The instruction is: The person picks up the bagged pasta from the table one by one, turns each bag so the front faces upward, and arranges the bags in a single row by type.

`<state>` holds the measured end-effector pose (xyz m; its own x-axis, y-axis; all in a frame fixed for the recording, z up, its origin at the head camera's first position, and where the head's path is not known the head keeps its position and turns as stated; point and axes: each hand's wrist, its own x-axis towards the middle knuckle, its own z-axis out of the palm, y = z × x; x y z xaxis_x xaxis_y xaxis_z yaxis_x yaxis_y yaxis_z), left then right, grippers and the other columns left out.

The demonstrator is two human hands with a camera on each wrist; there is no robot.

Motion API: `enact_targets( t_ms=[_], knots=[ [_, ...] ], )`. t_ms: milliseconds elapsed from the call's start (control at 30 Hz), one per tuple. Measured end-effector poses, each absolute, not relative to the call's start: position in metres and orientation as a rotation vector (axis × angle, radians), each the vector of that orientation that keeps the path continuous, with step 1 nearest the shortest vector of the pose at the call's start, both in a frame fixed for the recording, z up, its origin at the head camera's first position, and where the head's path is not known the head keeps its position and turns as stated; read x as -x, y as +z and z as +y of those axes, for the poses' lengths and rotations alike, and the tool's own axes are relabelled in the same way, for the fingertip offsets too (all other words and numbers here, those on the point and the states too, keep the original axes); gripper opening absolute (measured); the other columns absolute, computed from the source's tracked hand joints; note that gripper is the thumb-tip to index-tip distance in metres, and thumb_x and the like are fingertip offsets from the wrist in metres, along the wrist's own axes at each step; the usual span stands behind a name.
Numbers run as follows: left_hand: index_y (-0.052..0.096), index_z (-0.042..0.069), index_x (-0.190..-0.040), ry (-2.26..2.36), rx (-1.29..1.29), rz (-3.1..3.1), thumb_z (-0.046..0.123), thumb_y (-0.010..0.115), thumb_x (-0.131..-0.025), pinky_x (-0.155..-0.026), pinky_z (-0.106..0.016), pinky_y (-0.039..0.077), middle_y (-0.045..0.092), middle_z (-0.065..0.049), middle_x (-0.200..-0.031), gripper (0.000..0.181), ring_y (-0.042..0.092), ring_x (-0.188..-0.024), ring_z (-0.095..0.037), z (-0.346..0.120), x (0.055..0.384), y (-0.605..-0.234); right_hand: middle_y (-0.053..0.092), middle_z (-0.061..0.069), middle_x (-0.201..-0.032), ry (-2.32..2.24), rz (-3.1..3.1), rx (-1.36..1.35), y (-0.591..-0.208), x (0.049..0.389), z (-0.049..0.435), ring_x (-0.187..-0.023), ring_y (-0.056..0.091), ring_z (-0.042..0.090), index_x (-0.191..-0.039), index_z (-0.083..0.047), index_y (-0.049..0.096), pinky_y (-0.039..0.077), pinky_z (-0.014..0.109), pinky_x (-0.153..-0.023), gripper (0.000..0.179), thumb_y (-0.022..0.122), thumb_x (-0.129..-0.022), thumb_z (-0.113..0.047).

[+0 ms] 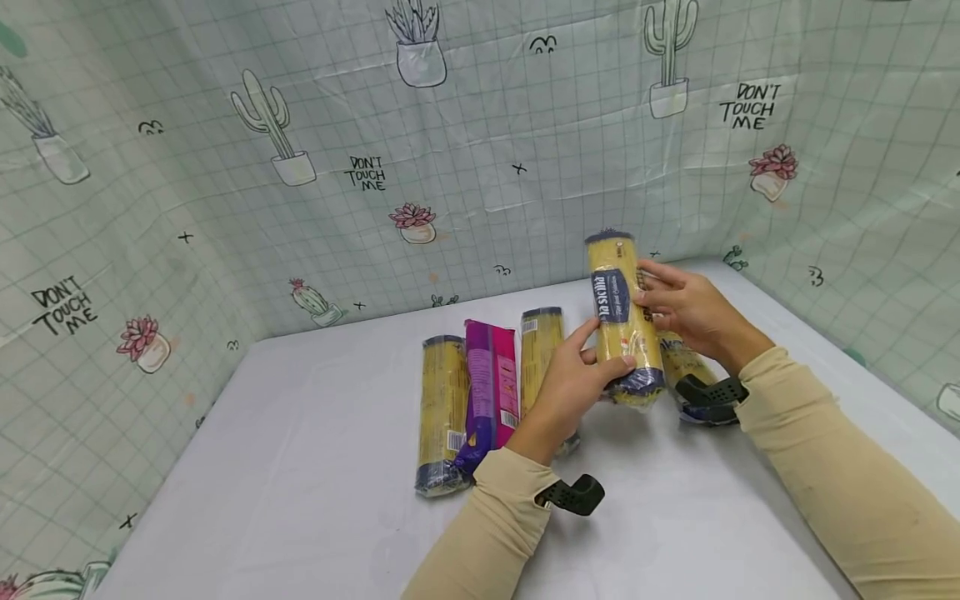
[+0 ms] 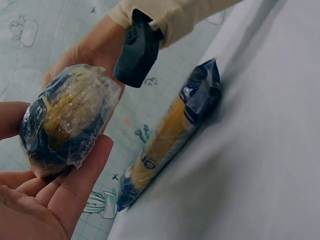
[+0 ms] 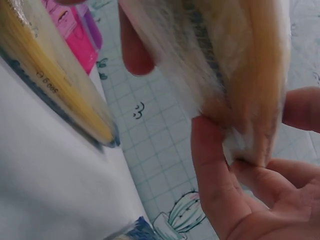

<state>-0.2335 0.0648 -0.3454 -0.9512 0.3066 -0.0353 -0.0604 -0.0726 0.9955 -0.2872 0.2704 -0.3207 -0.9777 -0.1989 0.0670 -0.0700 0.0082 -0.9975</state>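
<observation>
Both hands hold a clear-wrapped spaghetti pack (image 1: pixel 617 312) with a dark blue label, tilted up above the table. My left hand (image 1: pixel 573 375) grips its lower part, thumb across the front. Fingers of my right hand (image 1: pixel 693 312) pinch its right side higher up. The left wrist view looks at the crumpled blue end of the spaghetti pack (image 2: pixel 70 117) between the left thumb and fingers. In the right wrist view, the right hand (image 3: pixel 265 195) holds the pack's wrapped side (image 3: pixel 240 65).
Left of the hands lie a yellow pasta pack (image 1: pixel 442 408), a pink-purple packet (image 1: pixel 492 375) and another yellow pack (image 1: pixel 542 350), side by side. Behind the right wrist lies one more pasta pack (image 1: pixel 686 362). A patterned curtain (image 1: pixel 480 167) rises behind the white table (image 1: pixel 315 467).
</observation>
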Motion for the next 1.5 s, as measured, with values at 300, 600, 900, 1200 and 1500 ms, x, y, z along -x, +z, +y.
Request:
enact_targets(
  t_ms=[300, 600, 900, 1200, 1500],
  knots=[
    [0.046, 0.016, -0.151, 2.055, -0.271, 1.978, 0.010, 0.076, -0.088, -0.070, -0.038, 0.058, 0.074, -0.004, -0.097, 0.070, 0.071, -0.084, -0.020, 0.0651, 0.2322, -0.3492, 0.016, 0.020, -0.164, -1.881, 2.285, 0.322, -0.3241, 0.2887, 0.2749, -0.113, 0.060, 0.013, -0.162, -0.013, 0.009, 0.054, 0.030, -0.088, 0.077, 0.058, -0.103, -0.023],
    [0.046, 0.014, -0.150, 2.039, -0.321, 1.932, 0.002, 0.068, -0.091, -0.074, -0.040, 0.059, 0.073, -0.004, -0.099, 0.064, 0.071, -0.088, -0.021, 0.0661, 0.2307, -0.3427, 0.011, 0.020, -0.164, -1.796, 2.282, 0.398, -0.3188, 0.2900, 0.2782, -0.108, 0.062, 0.010, -0.162, -0.015, 0.000, 0.055, 0.035, -0.087, 0.082, 0.057, -0.104, -0.022],
    [0.048, 0.012, -0.148, 2.027, -0.286, 1.949, 0.001, 0.067, -0.090, -0.073, -0.039, 0.058, 0.072, -0.003, -0.094, 0.061, 0.070, -0.083, -0.020, 0.0680, 0.2291, -0.3438, 0.014, 0.022, -0.164, -1.799, 2.217, 0.422, -0.3208, 0.2882, 0.2786, -0.104, 0.064, 0.011, -0.160, -0.011, -0.009, 0.055, 0.035, -0.084, 0.088, 0.056, -0.101, -0.009],
    [0.041, 0.010, -0.152, 2.036, -0.252, 1.979, 0.006, 0.067, -0.091, -0.074, -0.039, 0.058, 0.072, -0.004, -0.099, 0.067, 0.069, -0.086, -0.018, 0.0673, 0.2304, -0.3457, 0.009, 0.022, -0.164, -1.870, 2.201, 0.329, -0.3208, 0.2890, 0.2742, -0.100, 0.064, 0.009, -0.161, -0.013, -0.009, 0.055, 0.031, -0.078, 0.091, 0.056, -0.097, -0.001],
    [0.036, 0.010, -0.148, 2.097, -0.157, 1.923, 0.012, 0.071, -0.093, -0.070, -0.034, 0.054, 0.070, -0.004, -0.110, 0.065, 0.067, -0.086, -0.018, 0.0705, 0.2260, -0.3473, 0.013, 0.025, -0.163, -1.897, 2.229, 0.258, -0.3204, 0.2877, 0.2735, -0.091, 0.061, 0.007, -0.161, -0.010, -0.001, 0.050, 0.023, -0.066, 0.088, 0.058, -0.097, -0.002]
  ],
)
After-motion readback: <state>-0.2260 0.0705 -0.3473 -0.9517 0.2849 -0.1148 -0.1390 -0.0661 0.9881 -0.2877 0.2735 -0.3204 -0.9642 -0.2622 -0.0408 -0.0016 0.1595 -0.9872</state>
